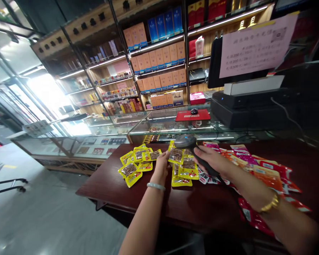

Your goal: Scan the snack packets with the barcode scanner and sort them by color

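My left hand (162,163) pinches the edge of a yellow snack packet (175,154), lifted a little over the table. In my right hand (211,159) is a black barcode scanner (185,141), its head above that packet and a small blue light on top. Under and beside the held packet lie more yellow packets (188,172). A second heap of yellow packets (129,169) rests left of my left hand. Red, pink and orange packets (267,175) are spread to the right, partly behind my right forearm.
Everything lies on a dark red-brown table (149,191). Beyond it stands a glass display counter (108,127) with a red mat (192,115) and a mouse (194,111). A monitor bearing a pink sign (257,49) is at the right. Shelves of boxes (162,58) line the back.
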A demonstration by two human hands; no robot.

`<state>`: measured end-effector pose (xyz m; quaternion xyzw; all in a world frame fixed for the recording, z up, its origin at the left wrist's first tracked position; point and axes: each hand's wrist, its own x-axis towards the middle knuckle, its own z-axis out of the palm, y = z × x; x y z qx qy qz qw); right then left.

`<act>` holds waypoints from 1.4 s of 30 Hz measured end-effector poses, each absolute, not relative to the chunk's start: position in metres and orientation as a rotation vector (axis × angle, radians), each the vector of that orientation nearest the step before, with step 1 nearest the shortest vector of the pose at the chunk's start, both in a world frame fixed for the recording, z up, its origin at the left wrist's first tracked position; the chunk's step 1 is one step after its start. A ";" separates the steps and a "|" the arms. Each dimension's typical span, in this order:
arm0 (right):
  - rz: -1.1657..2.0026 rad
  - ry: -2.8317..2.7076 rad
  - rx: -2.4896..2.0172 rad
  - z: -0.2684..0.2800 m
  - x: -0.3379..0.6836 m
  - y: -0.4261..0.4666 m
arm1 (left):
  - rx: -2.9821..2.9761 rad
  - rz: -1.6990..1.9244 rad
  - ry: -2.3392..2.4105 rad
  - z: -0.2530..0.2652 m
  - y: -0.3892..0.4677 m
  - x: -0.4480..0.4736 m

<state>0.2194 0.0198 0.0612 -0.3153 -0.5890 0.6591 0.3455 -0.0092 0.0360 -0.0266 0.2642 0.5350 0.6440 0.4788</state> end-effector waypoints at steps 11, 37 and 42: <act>1.794 -1.518 -0.865 -0.018 0.169 -0.051 | 0.434 1.839 1.323 -0.042 -0.015 -0.038; 1.483 -1.191 -1.206 -0.052 0.246 -0.061 | 1.876 0.612 2.334 -0.034 -0.006 0.034; 1.472 -1.207 -1.187 -0.050 0.246 -0.056 | 1.735 0.907 2.219 -0.038 -0.011 0.016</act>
